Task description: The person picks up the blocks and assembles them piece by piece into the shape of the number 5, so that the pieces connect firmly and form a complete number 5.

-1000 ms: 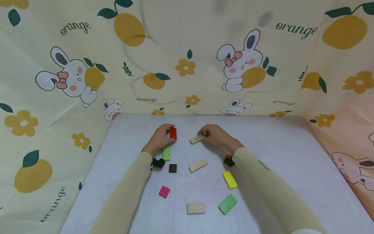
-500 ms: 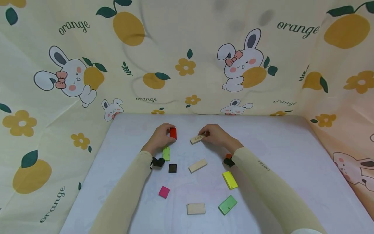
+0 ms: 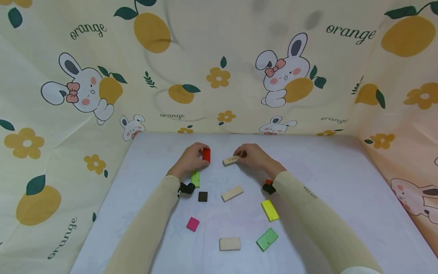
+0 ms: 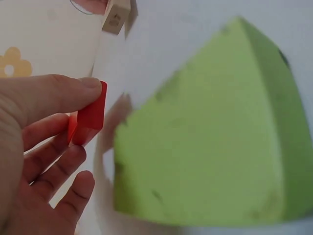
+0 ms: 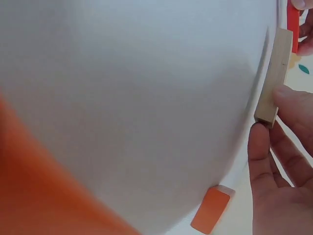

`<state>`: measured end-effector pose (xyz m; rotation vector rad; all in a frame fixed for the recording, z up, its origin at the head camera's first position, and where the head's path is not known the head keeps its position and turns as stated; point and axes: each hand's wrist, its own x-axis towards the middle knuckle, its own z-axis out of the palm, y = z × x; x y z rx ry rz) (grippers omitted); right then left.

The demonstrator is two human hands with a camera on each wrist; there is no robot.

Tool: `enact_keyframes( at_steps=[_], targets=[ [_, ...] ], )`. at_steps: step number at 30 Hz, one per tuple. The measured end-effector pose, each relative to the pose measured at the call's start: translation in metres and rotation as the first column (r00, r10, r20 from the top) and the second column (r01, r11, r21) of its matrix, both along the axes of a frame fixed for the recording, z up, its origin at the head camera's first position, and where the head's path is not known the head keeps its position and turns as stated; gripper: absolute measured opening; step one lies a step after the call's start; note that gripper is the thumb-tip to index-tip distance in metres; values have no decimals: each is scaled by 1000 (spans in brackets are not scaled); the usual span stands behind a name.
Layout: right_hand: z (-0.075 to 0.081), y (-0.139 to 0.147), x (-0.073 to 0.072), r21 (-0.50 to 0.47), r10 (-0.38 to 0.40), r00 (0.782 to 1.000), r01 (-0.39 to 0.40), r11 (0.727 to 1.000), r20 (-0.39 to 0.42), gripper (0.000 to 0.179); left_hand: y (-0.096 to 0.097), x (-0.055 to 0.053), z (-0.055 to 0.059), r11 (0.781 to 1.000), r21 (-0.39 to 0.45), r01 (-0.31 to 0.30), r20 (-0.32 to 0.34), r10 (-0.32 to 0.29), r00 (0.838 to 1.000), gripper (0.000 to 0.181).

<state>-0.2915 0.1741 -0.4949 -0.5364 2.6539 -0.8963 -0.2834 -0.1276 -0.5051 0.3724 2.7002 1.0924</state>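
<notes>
My left hand (image 3: 191, 158) pinches a red block (image 3: 206, 155) between thumb and fingers; in the left wrist view the thumb lies over one side of the red block (image 4: 93, 115). Opposite it, my right hand (image 3: 254, 156) grips one end of a plain wooden block (image 3: 230, 160) with printed marks on its face. The wooden block (image 5: 276, 73) points towards the red block, with a gap between them in the head view. Just below the left hand lies a lime green block (image 3: 195, 179), partly covered by the wrist. An orange block (image 3: 268, 182) peeks out beside the right wrist.
Nearer on the white table (image 3: 308, 152) lie a black block (image 3: 203, 196), a pink block (image 3: 193, 224), two bare wooden blocks (image 3: 232, 193), a yellow block (image 3: 270, 210) and a green block (image 3: 267, 239). A printed cloth (image 3: 219, 45) hangs behind.
My left hand has shifted slightly to the right with the red block. The right hand keeps its hold, and its wooden block has turned slightly. Everything on the table stays put.
</notes>
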Motion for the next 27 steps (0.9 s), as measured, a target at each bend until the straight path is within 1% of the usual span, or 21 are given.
enact_keyframes(
  at_steps=[6, 11, 17, 23, 27],
  targets=[
    [6, -1, -2, 15, -18, 999, 19, 1000, -28, 29, 11, -2, 10, 1000, 5, 11, -4, -11, 1000, 62],
    [10, 0, -5, 25, -39, 997, 40, 999, -61, 29, 23, -3, 16, 999, 30, 43, -9, -43, 999, 63],
    [12, 0, -7, 19, -55, 995, 56, 998, -81, 28, 36, -4, 12, 997, 20, 72, 5, -72, 997, 61],
    [11, -2, -9, 32, -61, 995, 64, 997, -83, 24, 45, -5, 4, 993, 1, 114, -9, -114, 993, 60],
    [7, -4, -12, 41, -75, 994, 79, 996, -82, 22, 49, -5, -2, 993, 2, 115, -5, -115, 993, 58]
  ],
)
